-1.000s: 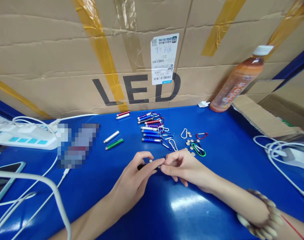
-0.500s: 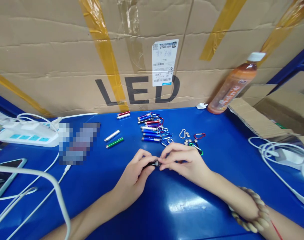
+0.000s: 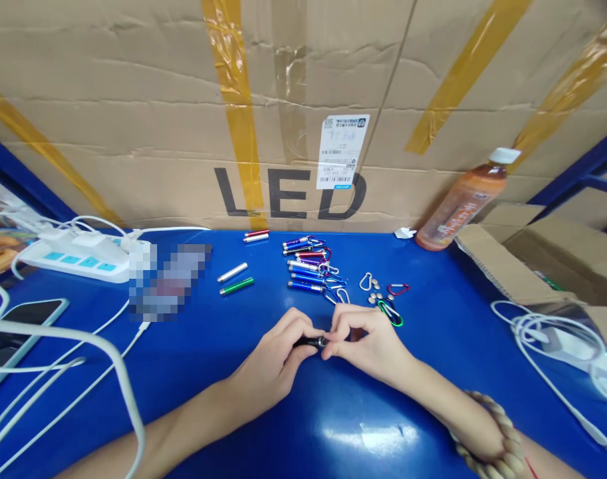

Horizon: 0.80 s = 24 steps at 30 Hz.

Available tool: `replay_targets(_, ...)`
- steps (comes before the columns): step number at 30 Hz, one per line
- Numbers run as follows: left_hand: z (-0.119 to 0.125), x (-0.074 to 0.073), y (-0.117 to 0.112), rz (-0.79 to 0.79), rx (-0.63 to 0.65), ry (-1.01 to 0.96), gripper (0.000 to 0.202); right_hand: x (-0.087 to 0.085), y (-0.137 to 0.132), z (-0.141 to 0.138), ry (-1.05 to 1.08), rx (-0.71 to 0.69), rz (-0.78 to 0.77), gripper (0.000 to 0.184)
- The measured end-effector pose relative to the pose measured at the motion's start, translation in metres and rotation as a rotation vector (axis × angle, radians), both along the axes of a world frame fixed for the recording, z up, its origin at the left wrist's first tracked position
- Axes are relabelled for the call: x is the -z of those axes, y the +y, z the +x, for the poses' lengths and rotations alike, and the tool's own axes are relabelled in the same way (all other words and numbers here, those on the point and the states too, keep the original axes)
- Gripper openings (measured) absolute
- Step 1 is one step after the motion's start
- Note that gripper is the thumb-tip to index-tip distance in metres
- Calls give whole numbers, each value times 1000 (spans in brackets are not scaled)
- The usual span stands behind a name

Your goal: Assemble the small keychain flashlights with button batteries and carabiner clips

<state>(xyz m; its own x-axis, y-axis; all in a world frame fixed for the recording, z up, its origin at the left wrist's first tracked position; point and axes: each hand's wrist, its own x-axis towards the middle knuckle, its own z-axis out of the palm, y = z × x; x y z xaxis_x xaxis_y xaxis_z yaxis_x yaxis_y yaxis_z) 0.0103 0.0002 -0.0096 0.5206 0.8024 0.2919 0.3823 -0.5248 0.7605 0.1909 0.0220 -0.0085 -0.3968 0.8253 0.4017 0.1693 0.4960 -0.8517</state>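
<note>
A black mini flashlight [image 3: 309,342] is held level above the blue table. My left hand [image 3: 270,359] is closed round its body. The fingertips of my right hand [image 3: 370,336] pinch at its silver-edged right end; whether a small part sits between them is hidden. Beyond my hands lies a row of finished-looking mini flashlights [image 3: 306,276] in blue, black, red, purple and silver, with carabiner clips. Near my right hand are a green carabiner [image 3: 390,313], a red carabiner [image 3: 398,289], a silver carabiner [image 3: 365,282] and several button cells [image 3: 372,299].
Loose green [image 3: 237,286] and silver tubes [image 3: 232,272] lie left of the row. A power strip [image 3: 84,259], phone [image 3: 21,332] and white cables [image 3: 118,379] fill the left. At right stand a drink bottle [image 3: 460,203], an open carton [image 3: 502,266] and a coiled cable [image 3: 547,332]. A large carton [image 3: 158,133] walls the back.
The camera view has shifted, so the scene sits lower and slightly right. My right fingers have curled in more at the flashlight's end; my left hand keeps its hold.
</note>
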Motion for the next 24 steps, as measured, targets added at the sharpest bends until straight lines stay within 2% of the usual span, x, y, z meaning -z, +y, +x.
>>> replay_targets(3, -2, 2, 0, 85, -42, 28, 19, 0, -6, -6, 19, 67, -296, 41)
replay_targets(6, -2, 2, 0, 147, -65, 76, 21, -1, -10, -11, 34, 69, -595, 45)
replay_targets(9, -1, 0, 0, 153, -111, 58, 20, -5, -9, -13, 64, 43, -670, 44)
replay_targets(12, 1, -4, 0, 101, -187, -3, 19, -9, -2, -7, 73, 102, -562, 42)
replay_targets(14, 2, -7, 1, 63, -229, -43, 18, -10, 6, 2, 4, 210, -387, 38)
replay_targets(16, 1, -8, 4, 25, -268, -82, 17, -11, 13, 11, -170, 293, -161, 31)
replay_targets(19, 0, -8, 7, -18, -310, -114, 16, -9, 19, 20, -477, 234, 73, 19)
replay_targets(24, 0, -6, 8, -52, -292, -108, 16, -6, 17, 21, -714, 82, 256, 16)
